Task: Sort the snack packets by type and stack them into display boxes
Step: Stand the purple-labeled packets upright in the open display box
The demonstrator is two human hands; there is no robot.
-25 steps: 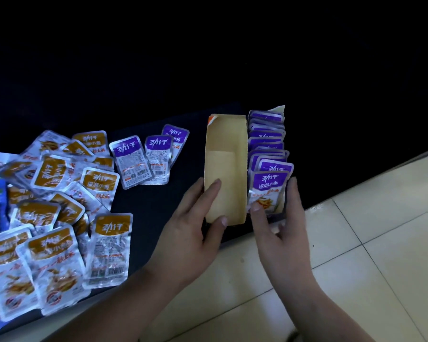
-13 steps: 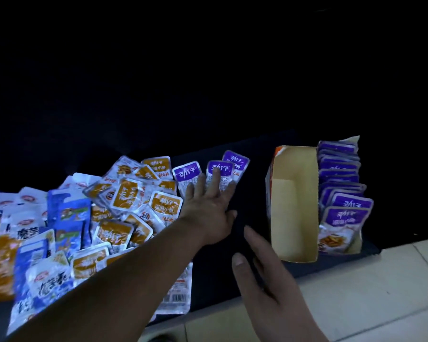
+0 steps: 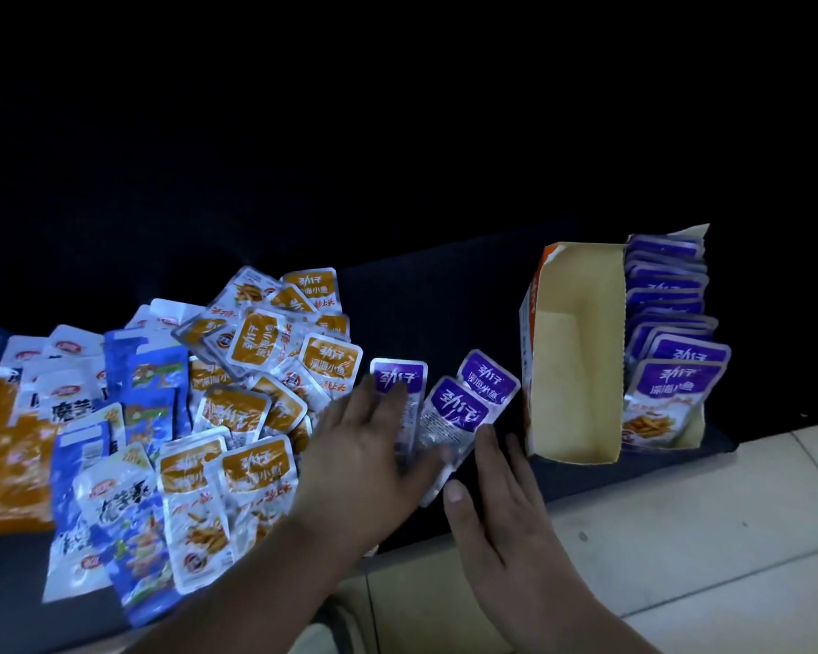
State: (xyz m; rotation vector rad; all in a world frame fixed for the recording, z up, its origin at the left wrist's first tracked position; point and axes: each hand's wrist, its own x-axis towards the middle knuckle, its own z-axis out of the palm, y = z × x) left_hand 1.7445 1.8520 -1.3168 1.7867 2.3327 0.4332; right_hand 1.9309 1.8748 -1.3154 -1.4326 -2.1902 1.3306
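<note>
Head view: left hand [image 3: 364, 446], fingers spread flat, presses loose purple-labelled foil snack packets [image 3: 464, 408]; right hand [image 3: 501, 512] beside, fingers straight.

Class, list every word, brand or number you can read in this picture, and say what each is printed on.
"劲仔": front purple packet in the display box.
"深海小鱼": the same purple packet, under the brand.
"劲仔" and "深海小鱼": orange packet in the pile.
"魔芋": white packet at the left.
Smaller print on all the packets: too blurred to read.
</note>
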